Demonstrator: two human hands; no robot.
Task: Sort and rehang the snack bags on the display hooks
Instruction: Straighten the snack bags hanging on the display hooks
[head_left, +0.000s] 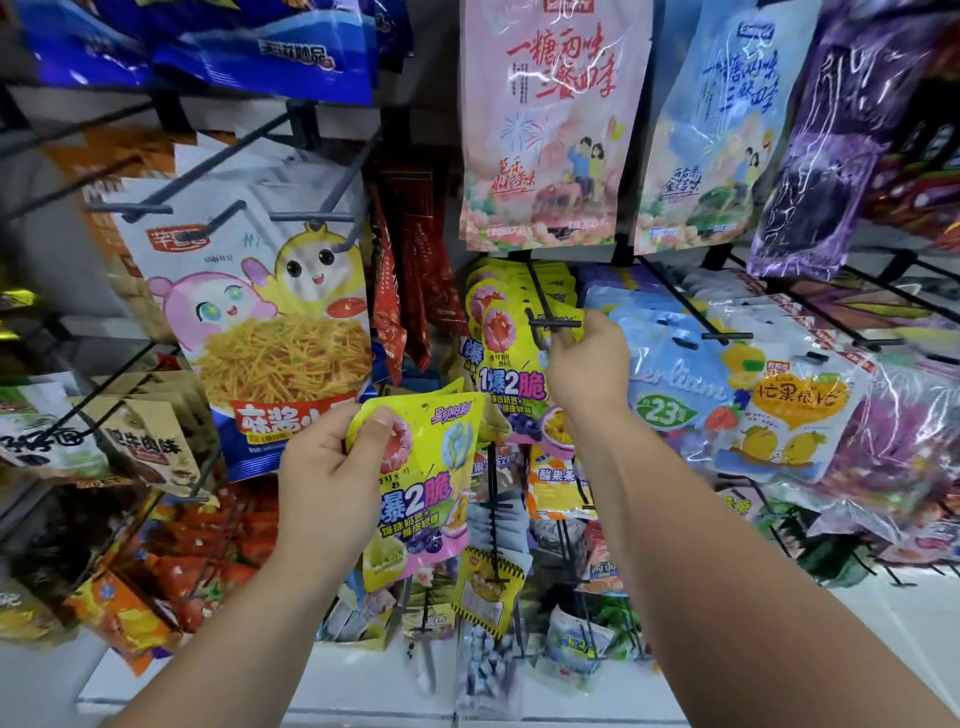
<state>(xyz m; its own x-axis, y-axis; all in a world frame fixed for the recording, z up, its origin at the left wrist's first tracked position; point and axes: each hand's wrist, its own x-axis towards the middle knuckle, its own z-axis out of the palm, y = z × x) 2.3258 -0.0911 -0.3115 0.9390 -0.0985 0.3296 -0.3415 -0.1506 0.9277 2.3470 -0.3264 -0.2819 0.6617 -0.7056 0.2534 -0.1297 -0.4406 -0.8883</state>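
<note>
Bottom of frame: two bare forearms reach up from the lower edge.

Left hand (327, 483), centre left: grips a yellow-and-pink candy bag (431, 499) by its upper left corner, with the thumb on the front and the fingers behind. The bag is off any hook, tilted slightly, and its top edge is free. It covers parts of the small packets low in the rack.

Right hand (589, 369), centre: back of the hand towards the camera, raised to the tip of a black wire hook (545, 306). The fingers are curled at the hook's cross-bar. I cannot tell whether they pinch the bar, a bag or nothing.

On that hook: a row of matching yellow candy bags (498, 332), packed front to back. The right wrist hides the lower right of the front one.

Left of the hands: a large noodle-snack bag (260, 322) with two cartoon figures, and bare hook ends cross its top. Beside it, narrow red sachets (410, 291). Further left, tan packets (150, 441), blurred.

Right of the hands: a pale blue bag (670, 374) marked "23", then a mango bag (795, 415).

Below: a black-and-yellow striped packet (488, 587) behind a lower hook, and the white shelf (545, 699).

Upper row: a pink bag (550, 130), a light blue bag (722, 130) and a purple bag (831, 140), all cut off at the top edge. The print there is too distorted to read.
</note>
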